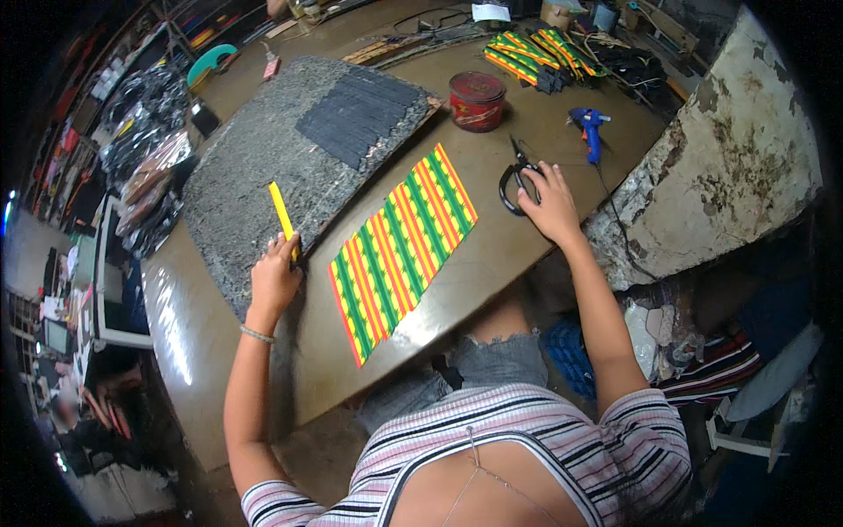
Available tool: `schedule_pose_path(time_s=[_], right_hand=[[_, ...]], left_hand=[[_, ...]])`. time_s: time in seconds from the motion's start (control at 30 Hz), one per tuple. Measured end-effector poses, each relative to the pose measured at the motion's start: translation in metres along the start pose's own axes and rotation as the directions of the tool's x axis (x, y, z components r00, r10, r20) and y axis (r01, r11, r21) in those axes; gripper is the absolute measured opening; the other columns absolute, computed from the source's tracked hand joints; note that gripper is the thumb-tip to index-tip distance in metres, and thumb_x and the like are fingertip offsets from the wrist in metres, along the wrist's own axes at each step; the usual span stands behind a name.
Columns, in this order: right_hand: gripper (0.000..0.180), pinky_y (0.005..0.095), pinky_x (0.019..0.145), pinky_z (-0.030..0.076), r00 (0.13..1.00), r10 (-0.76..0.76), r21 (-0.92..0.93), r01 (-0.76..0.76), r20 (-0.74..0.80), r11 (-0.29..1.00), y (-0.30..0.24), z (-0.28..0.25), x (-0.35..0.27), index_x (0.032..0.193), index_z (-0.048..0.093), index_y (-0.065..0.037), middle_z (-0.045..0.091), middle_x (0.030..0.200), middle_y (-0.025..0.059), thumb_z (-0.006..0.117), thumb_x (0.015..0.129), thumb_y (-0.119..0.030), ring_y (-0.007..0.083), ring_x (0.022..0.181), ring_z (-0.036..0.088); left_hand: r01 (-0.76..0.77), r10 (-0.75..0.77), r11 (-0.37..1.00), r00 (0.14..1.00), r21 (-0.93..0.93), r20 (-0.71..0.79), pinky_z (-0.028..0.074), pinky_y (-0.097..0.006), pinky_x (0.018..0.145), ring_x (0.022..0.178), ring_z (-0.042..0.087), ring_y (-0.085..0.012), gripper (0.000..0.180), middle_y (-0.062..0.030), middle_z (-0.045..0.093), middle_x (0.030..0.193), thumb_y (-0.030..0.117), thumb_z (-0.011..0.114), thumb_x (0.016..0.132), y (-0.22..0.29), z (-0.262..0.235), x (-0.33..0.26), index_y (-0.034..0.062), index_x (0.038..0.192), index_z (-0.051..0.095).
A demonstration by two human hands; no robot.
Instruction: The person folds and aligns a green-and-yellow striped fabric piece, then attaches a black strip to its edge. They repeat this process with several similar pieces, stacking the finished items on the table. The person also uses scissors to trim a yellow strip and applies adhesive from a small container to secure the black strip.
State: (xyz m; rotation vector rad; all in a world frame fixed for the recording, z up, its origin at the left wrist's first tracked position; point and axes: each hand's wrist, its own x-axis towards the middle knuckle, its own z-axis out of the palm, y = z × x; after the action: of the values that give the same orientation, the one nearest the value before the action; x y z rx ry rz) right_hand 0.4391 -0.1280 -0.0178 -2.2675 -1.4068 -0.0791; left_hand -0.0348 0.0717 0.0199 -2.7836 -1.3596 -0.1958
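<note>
Two hands work well apart on the table (509, 255). The left hand (274, 277) is closed around a yellow cutter (282, 211) pointing to eleven o'clock. The right hand (551, 204) rests open-fingered on black scissors (516, 178) at its ten o'clock. Between them lies a striped sheet (402, 246).
</note>
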Motion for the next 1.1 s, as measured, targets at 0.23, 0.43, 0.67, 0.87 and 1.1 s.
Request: schedule_pose_path(time_s=[0.23,0.43,0.67,0.87,1.1], right_hand=[[0.051,0.0451,0.118,0.028,0.991,-0.003,0.030,0.007,-0.130,1.000,0.001,0.010,-0.002,0.133,0.061,-0.010,0.042,0.151,0.0211,0.059,0.092,-0.041,0.0407,0.143,0.032],[0.047,0.0455,0.114,0.032,0.976,0.070,0.221,-0.023,-0.207,0.975,0.005,0.009,-0.004,0.127,0.064,-0.005,0.047,0.146,0.0236,0.063,0.094,-0.038,0.0401,0.139,0.039],[0.069,0.0434,0.109,0.040,0.945,0.033,0.544,0.159,-0.326,0.824,-0.013,-0.018,0.100,0.136,0.054,-0.001,0.051,0.141,0.0251,0.081,0.081,-0.033,0.0376,0.131,0.051],[0.136,0.0436,0.115,0.035,0.998,-0.053,0.694,0.064,-0.037,0.717,-0.017,0.019,0.195,0.157,0.010,-0.007,0.043,0.148,0.0265,0.095,0.056,-0.040,0.0367,0.136,0.045],[0.132,0.0438,0.105,0.045,0.996,0.068,0.639,-0.012,-0.063,0.769,-0.011,0.035,0.186,0.153,0.020,-0.001,0.054,0.136,0.0271,0.095,0.054,-0.046,0.0377,0.127,0.055]], left_hand=[[0.043,-0.043,0.999,0.999,0.019,-0.024,0.050,-0.048,0.100,0.126,0.055,-0.0414,0.068,-0.0199,0.053,0.143,0.006,0.071,0.072,0.014,0.000,-0.025,0.0143,0.138,0.054],[-0.025,0.066,0.972,0.983,-0.235,0.169,0.044,-0.045,0.107,0.133,0.049,-0.0404,0.076,-0.0240,0.048,0.147,0.012,0.076,0.076,0.001,-0.038,-0.027,0.0100,0.146,0.047],[0.088,-0.052,0.821,0.995,-0.565,0.081,0.043,-0.039,0.107,0.130,0.055,-0.0324,0.054,-0.0191,0.054,0.143,0.014,0.074,0.084,0.009,-0.095,0.009,0.0041,0.135,0.059],[-0.436,0.357,0.659,0.898,-0.612,-0.256,0.046,-0.037,0.103,0.120,0.062,-0.0280,0.032,-0.0151,0.066,0.128,0.015,0.067,0.093,0.126,-0.105,0.143,0.0010,0.122,0.067],[-0.598,0.544,0.771,0.797,-0.217,-0.263,0.045,-0.043,0.105,0.126,0.055,-0.0413,0.061,-0.0288,0.050,0.142,0.042,0.066,0.091,0.261,-0.038,0.293,0.0027,0.137,0.055]])
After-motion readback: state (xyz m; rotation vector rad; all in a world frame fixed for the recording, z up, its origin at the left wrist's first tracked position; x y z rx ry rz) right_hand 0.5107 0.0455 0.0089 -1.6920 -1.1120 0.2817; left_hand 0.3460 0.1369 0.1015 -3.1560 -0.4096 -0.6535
